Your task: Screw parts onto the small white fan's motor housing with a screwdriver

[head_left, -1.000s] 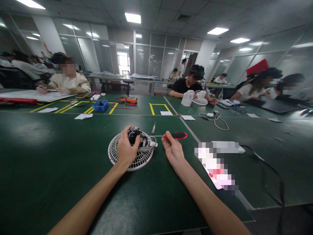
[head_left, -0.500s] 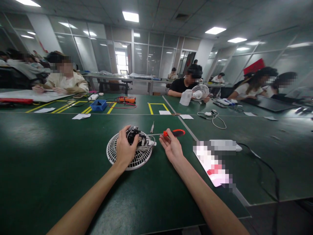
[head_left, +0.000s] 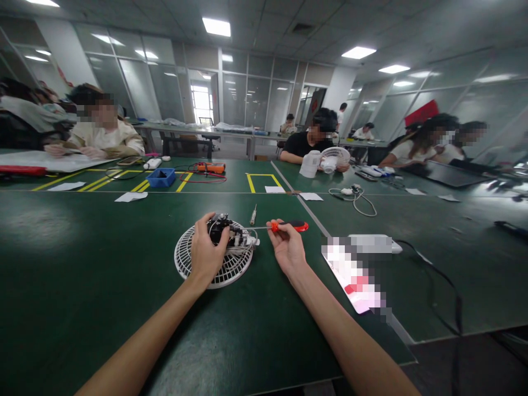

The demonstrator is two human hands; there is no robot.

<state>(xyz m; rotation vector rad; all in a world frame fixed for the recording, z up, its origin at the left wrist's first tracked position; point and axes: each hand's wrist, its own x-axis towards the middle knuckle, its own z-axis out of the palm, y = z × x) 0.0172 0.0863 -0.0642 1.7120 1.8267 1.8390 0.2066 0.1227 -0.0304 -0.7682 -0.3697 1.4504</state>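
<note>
A white round fan grille lies on the green table, with a black fan motor and bundled white wires on top of it. My left hand is wrapped round the motor, thumb on its near right side. My right hand grips a red and black screwdriver at the front of its handle. The screwdriver lies nearly level, its shaft pointing left to the motor assembly; its tip is hidden among the parts. A small clear-handled screwdriver rests just behind the grille.
A blue bin and an orange multimeter stand beyond, near yellow tape marks. On the right are a glossy card, a white power strip and its black cable. Across the table a person holds another fan.
The view has shifted slightly, moving the scene left. My right fingers have closed more around the front of the screwdriver handle. The person opposite has turned their fan.
</note>
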